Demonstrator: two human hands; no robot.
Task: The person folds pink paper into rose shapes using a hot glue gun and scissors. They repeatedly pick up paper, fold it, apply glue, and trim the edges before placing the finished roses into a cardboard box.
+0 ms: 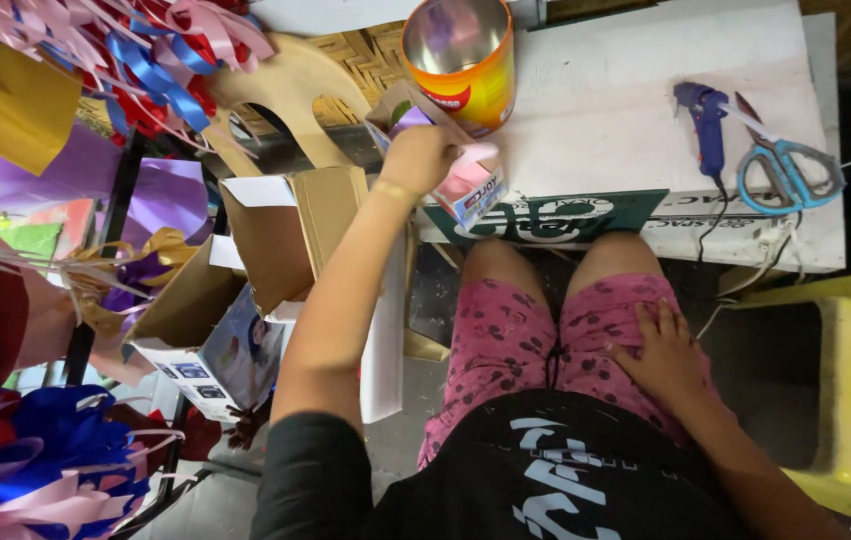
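Gripping pink box (471, 185), left hand (421, 158)

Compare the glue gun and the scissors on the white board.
The glue gun is dark blue; the scissors have light blue handles. The glue gun has a cord running off the board's front edge; the scissors have none. The glue gun lies nearer the tin; the scissors lie toward the board's right edge. Both lie flat, side by side, and neither hand touches them.
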